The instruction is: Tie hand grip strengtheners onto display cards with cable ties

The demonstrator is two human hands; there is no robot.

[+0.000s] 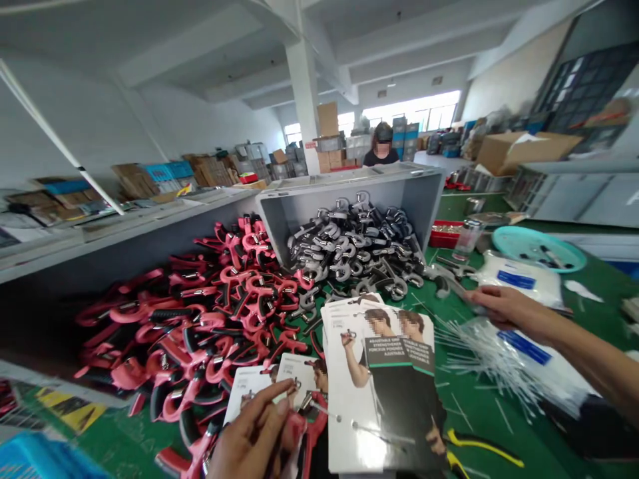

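In the lower middle, my left hand (257, 432) is closed round a red and black hand grip strengthener (315, 426), partly hidden by the fingers. Beside it lies a stack of printed cardboard cards (349, 399), with more cards (249, 386) partly under the hand. A thin tie crosses the front card. On the right, my right hand (514, 309) pinches a grey hand grip strengthener (446, 283) by one end. White cable ties (499, 362) are spread below that hand, by clear plastic bags (519, 276) with blue labels.
Red strengtheners (200, 313) spill from a grey crate (44, 259) at left; grey ones (349, 239) fill a tipped crate (349, 178). Yellow-handled pliers (484, 444) lie in front. A turquoise tray (539, 247), a glass jar (468, 239) and a red box (444, 236) stand right. A person (382, 150) is behind.
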